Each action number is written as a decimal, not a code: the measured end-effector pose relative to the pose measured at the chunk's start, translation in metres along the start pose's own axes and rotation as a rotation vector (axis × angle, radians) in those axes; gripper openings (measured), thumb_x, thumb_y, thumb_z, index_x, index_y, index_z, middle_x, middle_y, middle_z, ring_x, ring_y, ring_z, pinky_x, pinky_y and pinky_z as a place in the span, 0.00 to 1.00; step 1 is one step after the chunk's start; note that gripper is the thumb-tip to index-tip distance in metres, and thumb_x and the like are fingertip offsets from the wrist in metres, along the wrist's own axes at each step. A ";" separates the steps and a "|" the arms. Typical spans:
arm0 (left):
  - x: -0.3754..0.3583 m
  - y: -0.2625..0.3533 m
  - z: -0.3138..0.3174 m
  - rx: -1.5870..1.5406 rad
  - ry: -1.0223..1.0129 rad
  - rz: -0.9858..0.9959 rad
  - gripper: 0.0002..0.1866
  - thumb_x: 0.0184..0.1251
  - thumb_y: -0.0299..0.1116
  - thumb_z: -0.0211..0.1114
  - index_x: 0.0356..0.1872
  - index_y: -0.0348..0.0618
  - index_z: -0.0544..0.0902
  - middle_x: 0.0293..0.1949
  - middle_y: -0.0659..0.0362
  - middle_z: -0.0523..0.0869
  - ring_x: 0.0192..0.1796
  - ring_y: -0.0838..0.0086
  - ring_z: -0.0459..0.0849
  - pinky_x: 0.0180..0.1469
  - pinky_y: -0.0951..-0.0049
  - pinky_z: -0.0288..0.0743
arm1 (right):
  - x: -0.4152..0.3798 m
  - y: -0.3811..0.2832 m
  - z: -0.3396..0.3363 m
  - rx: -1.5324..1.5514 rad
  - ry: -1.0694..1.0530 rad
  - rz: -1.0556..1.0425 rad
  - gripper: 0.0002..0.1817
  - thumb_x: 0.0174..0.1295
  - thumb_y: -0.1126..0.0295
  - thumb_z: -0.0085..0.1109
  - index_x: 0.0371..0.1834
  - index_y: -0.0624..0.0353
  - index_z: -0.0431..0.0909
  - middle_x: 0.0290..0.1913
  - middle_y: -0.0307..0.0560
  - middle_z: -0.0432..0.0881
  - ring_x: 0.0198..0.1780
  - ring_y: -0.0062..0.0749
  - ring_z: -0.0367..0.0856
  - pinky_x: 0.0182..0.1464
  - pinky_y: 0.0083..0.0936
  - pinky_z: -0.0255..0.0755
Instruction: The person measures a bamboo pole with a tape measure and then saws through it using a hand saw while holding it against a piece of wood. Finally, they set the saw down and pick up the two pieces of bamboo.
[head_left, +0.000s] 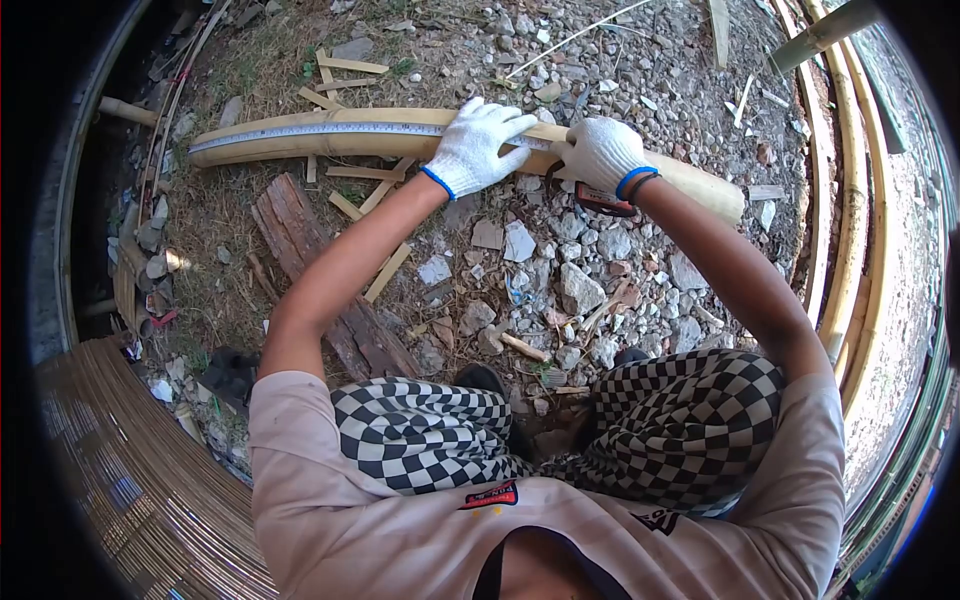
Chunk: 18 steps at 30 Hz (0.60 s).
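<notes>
A thick split bamboo pole lies crosswise on the ground in front of me. Along its upper face runs a white measuring tape, extended from the left end to beneath my hands. My left hand, in a white knit glove with a blue cuff, rests over the tape and pole with its fingers spread. Close to its right, my gloved right hand is closed at the pole, fingertips down by the tape. What it pinches is hidden. Just below the right hand shows an orange and black tape measure case.
Thin bamboo strips and a weathered wooden plank lie on the rubble-strewn ground. Long bamboo poles stand along the right side. A stack of slats is at lower left.
</notes>
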<state>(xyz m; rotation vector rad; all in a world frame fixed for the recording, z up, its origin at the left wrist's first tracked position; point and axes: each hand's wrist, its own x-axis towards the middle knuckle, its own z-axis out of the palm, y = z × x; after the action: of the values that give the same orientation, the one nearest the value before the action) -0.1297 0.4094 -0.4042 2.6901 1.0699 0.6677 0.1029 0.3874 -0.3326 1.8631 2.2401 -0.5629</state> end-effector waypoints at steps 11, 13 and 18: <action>0.001 -0.001 0.001 0.005 0.057 0.023 0.24 0.69 0.45 0.70 0.64 0.51 0.88 0.60 0.55 0.90 0.62 0.59 0.86 0.72 0.56 0.74 | 0.006 0.001 0.006 -0.014 0.015 0.009 0.21 0.68 0.50 0.64 0.42 0.57 0.95 0.41 0.59 0.94 0.45 0.53 0.95 0.51 0.46 0.87; 0.001 -0.001 0.001 -0.001 0.020 0.002 0.24 0.70 0.44 0.71 0.65 0.52 0.88 0.62 0.54 0.89 0.66 0.57 0.85 0.74 0.55 0.73 | 0.005 0.000 0.005 -0.025 0.017 0.010 0.21 0.67 0.50 0.64 0.42 0.57 0.95 0.41 0.59 0.94 0.45 0.53 0.95 0.51 0.46 0.87; 0.002 -0.002 0.001 -0.037 -0.014 -0.035 0.25 0.69 0.46 0.70 0.65 0.52 0.88 0.63 0.54 0.89 0.66 0.56 0.85 0.76 0.55 0.72 | 0.004 -0.002 0.004 -0.020 0.031 0.024 0.21 0.68 0.50 0.64 0.42 0.58 0.95 0.42 0.59 0.94 0.45 0.54 0.95 0.51 0.46 0.87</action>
<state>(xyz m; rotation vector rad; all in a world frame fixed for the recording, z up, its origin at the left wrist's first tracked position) -0.1290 0.4124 -0.4044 2.6351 1.0875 0.6546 0.0992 0.3893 -0.3378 1.8998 2.2309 -0.5092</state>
